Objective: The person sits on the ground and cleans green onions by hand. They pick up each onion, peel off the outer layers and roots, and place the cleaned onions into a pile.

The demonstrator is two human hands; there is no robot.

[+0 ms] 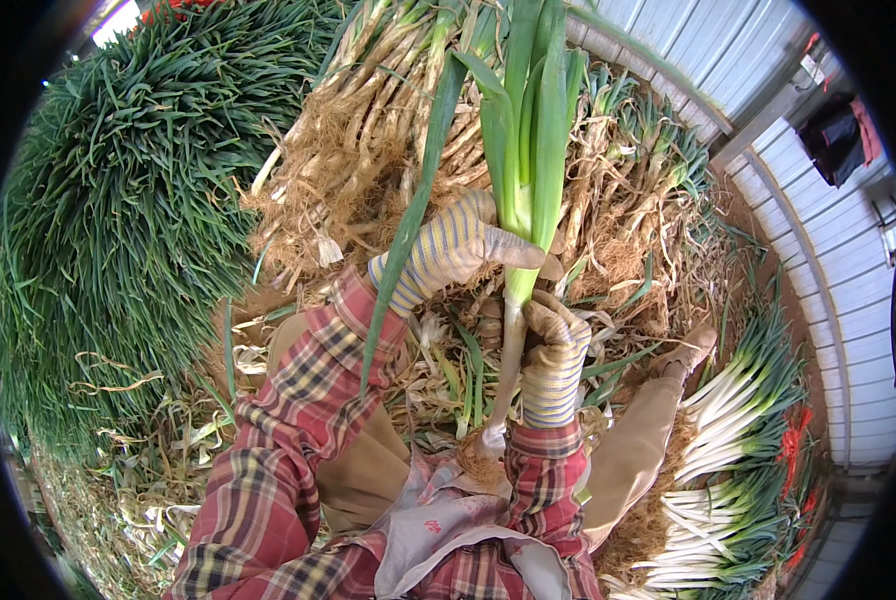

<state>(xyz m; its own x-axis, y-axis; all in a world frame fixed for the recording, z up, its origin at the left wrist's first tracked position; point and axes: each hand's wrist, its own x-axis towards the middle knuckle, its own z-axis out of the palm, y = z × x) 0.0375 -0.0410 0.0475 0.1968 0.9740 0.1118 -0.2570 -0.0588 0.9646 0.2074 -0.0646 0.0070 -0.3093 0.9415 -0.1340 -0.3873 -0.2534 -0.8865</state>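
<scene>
A large green onion (521, 180) stands roughly upright before me, its green leaves at the top and its root tuft (482, 459) low by my lap. My left hand (467, 238), in a striped, soiled work glove, grips it where the leaves join the stalk, with the thumb across the front. Just below, my gloved right hand (554, 352) has its fingers curled at the upper part of the pale stalk. Brownish outer skin covers the lower stalk, and a white patch shows near the roots. One long leaf hangs down over my left wrist.
Unpeeled green onions with dry roots (365, 142) lie heaped ahead. A dense pile of green tops (140, 195) fills the left. Cleaned white-stalked onions (718, 427) lie at right beside red ties (793, 442). Peeled skins (425, 375) litter the ground. A corrugated wall (845, 300) bounds the right.
</scene>
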